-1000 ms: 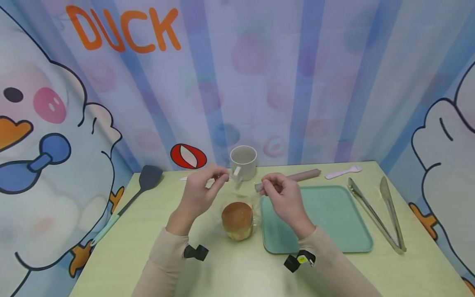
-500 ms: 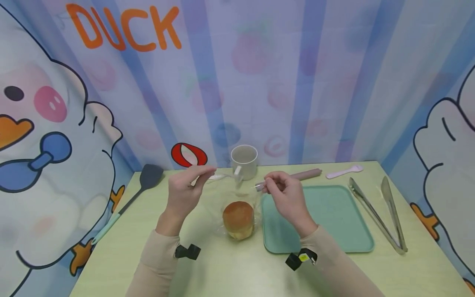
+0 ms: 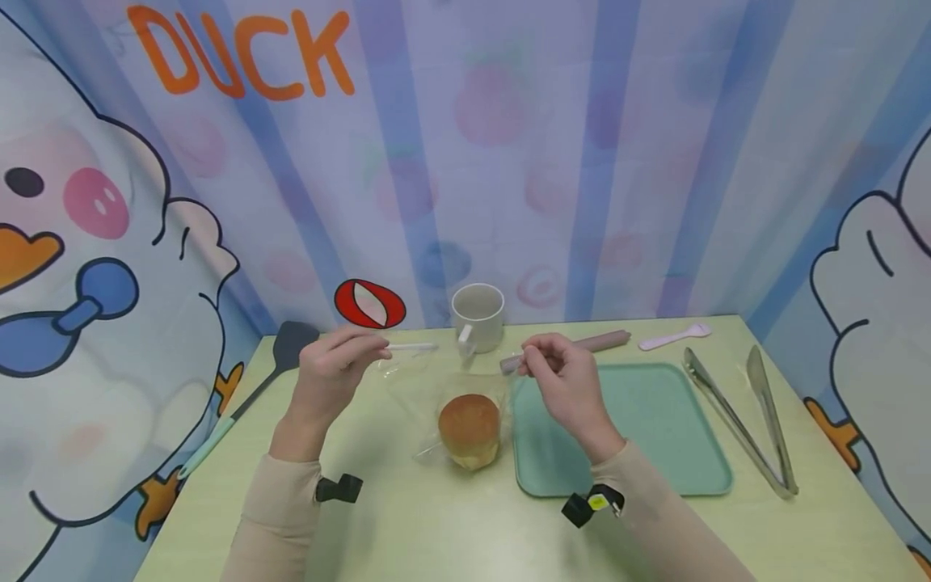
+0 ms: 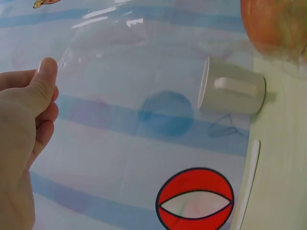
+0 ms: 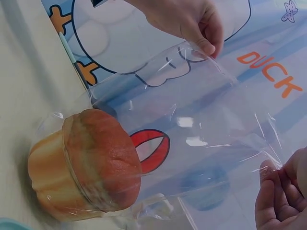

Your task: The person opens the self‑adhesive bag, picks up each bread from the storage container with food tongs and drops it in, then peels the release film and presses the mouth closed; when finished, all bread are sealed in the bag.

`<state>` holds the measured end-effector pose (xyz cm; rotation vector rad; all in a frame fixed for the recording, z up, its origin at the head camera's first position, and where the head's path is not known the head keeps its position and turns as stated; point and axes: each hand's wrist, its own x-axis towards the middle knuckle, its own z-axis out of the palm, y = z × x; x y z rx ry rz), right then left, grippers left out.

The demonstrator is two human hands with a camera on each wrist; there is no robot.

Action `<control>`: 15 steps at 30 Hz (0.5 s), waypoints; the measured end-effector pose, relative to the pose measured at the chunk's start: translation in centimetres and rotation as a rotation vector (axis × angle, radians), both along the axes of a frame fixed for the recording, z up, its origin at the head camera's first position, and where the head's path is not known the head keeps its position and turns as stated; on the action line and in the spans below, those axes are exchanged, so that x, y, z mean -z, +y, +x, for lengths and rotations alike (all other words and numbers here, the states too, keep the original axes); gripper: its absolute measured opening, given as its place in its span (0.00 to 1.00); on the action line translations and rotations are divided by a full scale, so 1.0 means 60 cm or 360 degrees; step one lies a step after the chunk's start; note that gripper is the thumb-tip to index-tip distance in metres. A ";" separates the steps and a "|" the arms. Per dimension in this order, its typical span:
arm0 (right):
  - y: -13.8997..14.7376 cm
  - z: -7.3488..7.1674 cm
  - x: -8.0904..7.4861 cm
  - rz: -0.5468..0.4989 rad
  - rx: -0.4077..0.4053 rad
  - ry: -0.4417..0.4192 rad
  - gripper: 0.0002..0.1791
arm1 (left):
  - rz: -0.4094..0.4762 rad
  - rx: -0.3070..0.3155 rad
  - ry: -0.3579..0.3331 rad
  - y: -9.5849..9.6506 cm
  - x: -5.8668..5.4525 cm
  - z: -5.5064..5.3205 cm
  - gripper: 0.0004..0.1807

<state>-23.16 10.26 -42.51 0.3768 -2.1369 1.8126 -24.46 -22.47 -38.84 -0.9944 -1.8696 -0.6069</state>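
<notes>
A round golden-brown bread bun stands on the table inside a clear plastic bag. My left hand pinches one edge of the bag's mouth between thumb and fingers. On the other side, my right hand pinches the opposite edge. In the right wrist view the film stretches between both hands above the bun. The left wrist view shows my left thumb pressed on the transparent film, whose outline is faint there.
Behind the bun stands a white mug, with a thin white utensil to its left. A green tray, metal tongs, a mauve rod-like tool and a lilac spoon-like utensil lie right. A turner lies left.
My left hand has moved left, away from my right hand, drawing the bag's mouth wider. My right hand has barely moved. The bun stays in nearly the same place.
</notes>
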 end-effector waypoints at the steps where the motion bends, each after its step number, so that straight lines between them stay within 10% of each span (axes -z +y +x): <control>1: 0.000 -0.001 0.000 -0.0005 0.0002 0.0004 0.07 | -0.0005 -0.0024 0.0002 -0.005 0.000 0.000 0.10; 15: 0.009 -0.006 0.003 0.0017 0.0032 0.0014 0.06 | 0.0237 -0.0412 -0.0165 -0.085 0.020 0.010 0.13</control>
